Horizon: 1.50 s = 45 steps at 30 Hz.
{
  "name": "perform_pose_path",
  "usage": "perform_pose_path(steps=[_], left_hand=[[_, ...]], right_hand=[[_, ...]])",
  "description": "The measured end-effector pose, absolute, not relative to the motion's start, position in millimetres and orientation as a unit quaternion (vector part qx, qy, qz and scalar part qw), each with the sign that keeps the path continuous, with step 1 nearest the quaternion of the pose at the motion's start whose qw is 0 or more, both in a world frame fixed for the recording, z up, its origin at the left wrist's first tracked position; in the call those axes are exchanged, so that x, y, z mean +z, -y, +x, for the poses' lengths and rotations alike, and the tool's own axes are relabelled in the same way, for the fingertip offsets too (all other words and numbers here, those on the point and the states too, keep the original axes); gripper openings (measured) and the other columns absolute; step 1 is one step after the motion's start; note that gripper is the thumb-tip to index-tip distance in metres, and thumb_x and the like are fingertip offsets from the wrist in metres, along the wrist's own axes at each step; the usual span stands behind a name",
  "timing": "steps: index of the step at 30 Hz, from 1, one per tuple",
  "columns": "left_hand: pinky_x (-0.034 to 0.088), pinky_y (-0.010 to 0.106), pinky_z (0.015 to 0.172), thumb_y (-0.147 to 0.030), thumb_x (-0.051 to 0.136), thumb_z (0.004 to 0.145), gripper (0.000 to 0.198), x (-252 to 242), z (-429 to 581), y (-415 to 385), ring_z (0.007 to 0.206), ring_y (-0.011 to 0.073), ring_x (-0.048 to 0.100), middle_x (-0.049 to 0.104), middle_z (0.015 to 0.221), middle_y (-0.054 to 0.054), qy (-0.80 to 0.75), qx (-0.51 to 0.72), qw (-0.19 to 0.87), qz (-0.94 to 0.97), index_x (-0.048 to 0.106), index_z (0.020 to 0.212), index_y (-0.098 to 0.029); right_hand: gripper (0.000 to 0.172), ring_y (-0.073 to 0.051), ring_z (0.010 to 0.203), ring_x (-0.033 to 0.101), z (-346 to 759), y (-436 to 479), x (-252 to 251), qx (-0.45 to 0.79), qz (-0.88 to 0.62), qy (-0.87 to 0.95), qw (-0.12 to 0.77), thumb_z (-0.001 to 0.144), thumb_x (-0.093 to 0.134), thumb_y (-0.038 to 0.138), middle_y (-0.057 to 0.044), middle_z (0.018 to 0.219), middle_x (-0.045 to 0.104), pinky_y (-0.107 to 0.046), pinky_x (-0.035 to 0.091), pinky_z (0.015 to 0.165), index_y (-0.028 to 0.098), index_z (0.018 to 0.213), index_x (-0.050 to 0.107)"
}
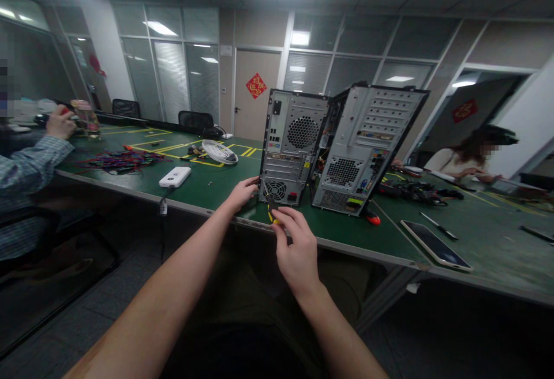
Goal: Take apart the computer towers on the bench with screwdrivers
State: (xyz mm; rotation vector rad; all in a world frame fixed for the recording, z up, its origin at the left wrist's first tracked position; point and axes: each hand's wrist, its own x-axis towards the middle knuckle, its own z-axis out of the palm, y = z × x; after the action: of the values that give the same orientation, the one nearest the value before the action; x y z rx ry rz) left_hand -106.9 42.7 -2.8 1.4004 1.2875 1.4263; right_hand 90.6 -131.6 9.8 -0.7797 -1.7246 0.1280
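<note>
My right hand [296, 243] pinches a black and yellow screwdriver [272, 209]. Its shaft points up toward the lower back panel of a grey computer tower [285, 162], beside the round fan grille [274, 190]; I cannot tell whether the tip touches a screw. Against the tower's lower left side rests my left hand [242, 194], fingers stretched out and fingertips partly hidden at the case edge. A second computer tower [361, 154] stands close on the right, its back also facing me and its side open between the two.
On the green table [234, 209] are a white power bank [175, 176], tangled wires [125, 160], a white basket [220, 152], a red and black tool handle [373, 218], a phone [435, 245], a thin pen-like tool [438, 226] and black cables [419, 192]. People sit at left and right.
</note>
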Motion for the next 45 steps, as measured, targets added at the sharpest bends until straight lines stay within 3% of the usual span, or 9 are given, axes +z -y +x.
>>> perform_pose_path(steps=[3,8,18,25,31,36,42,45], left_hand=[[0.055,0.026,0.076,-0.021,0.063,0.072,0.069,-3.1,-106.8,-43.4,0.115,0.0233,0.068,0.07,0.143,0.008,-0.5,0.559,0.375,0.545,0.07,0.14,-0.022],[0.056,0.027,0.078,-0.02,0.063,0.072,0.069,-3.4,-107.3,-43.4,0.117,0.0239,0.067,0.068,0.146,0.008,-0.5,0.56,0.375,0.544,0.07,0.14,-0.023],[0.055,0.026,0.075,-0.021,0.063,0.073,0.069,-2.7,-107.3,-42.9,0.116,0.0238,0.067,0.068,0.147,0.008,-0.502,0.557,0.372,0.548,0.07,0.142,-0.022],[0.054,0.024,0.074,-0.02,0.06,0.075,0.068,-4.8,-108.2,-45.3,0.117,0.0223,0.067,0.069,0.145,0.008,-0.499,0.554,0.37,0.555,0.069,0.142,-0.021],[0.055,0.026,0.077,-0.021,0.063,0.072,0.07,-4.0,-107.5,-45.0,0.118,0.0244,0.067,0.069,0.145,0.008,-0.502,0.555,0.373,0.549,0.07,0.142,-0.023],[0.055,0.026,0.076,-0.02,0.063,0.072,0.07,-5.2,-108.0,-46.4,0.118,0.0237,0.067,0.068,0.146,0.009,-0.5,0.557,0.375,0.547,0.069,0.143,-0.021],[0.055,0.027,0.074,-0.02,0.064,0.071,0.066,-4.3,-108.0,-44.5,0.109,0.0223,0.069,0.073,0.137,0.009,-0.498,0.565,0.366,0.547,0.073,0.137,-0.022],[0.056,0.027,0.075,-0.02,0.064,0.071,0.066,-3.6,-107.6,-43.3,0.109,0.022,0.069,0.073,0.137,0.009,-0.5,0.566,0.368,0.543,0.073,0.137,-0.023]], right_hand=[[0.026,-0.025,0.114,0.071,92.3,132.0,11.8,0.041,-0.334,0.737,0.586,0.1,0.059,0.015,-0.01,0.121,0.073,-0.041,0.06,0.103,0.025,0.116,0.078],[0.015,-0.021,0.092,0.073,91.4,132.4,11.4,0.079,-0.345,0.729,0.585,0.097,0.07,0.022,-0.008,0.108,0.071,-0.035,0.065,0.085,0.023,0.109,0.078],[0.03,-0.023,0.113,0.071,92.2,132.3,11.7,0.032,-0.331,0.745,0.578,0.101,0.058,0.014,-0.01,0.121,0.072,-0.037,0.061,0.102,0.024,0.121,0.078],[0.01,-0.02,0.093,0.072,89.9,132.8,10.7,0.087,-0.344,0.725,0.591,0.096,0.069,0.019,-0.008,0.106,0.068,-0.031,0.066,0.081,0.02,0.103,0.076],[0.024,-0.023,0.11,0.071,92.2,132.6,11.0,0.042,-0.336,0.749,0.569,0.099,0.061,0.014,-0.01,0.119,0.07,-0.038,0.062,0.098,0.023,0.113,0.077],[0.029,-0.023,0.115,0.071,92.4,134.0,11.5,0.04,-0.331,0.762,0.556,0.101,0.057,0.012,-0.011,0.125,0.072,-0.038,0.06,0.104,0.023,0.118,0.078],[0.01,-0.021,0.095,0.072,88.9,134.2,11.6,0.081,-0.342,0.736,0.579,0.097,0.068,0.018,-0.009,0.107,0.07,-0.032,0.065,0.083,0.019,0.103,0.075],[0.013,-0.022,0.099,0.072,89.5,133.2,11.9,0.067,-0.333,0.741,0.579,0.098,0.066,0.016,-0.009,0.109,0.07,-0.034,0.064,0.087,0.02,0.106,0.075]])
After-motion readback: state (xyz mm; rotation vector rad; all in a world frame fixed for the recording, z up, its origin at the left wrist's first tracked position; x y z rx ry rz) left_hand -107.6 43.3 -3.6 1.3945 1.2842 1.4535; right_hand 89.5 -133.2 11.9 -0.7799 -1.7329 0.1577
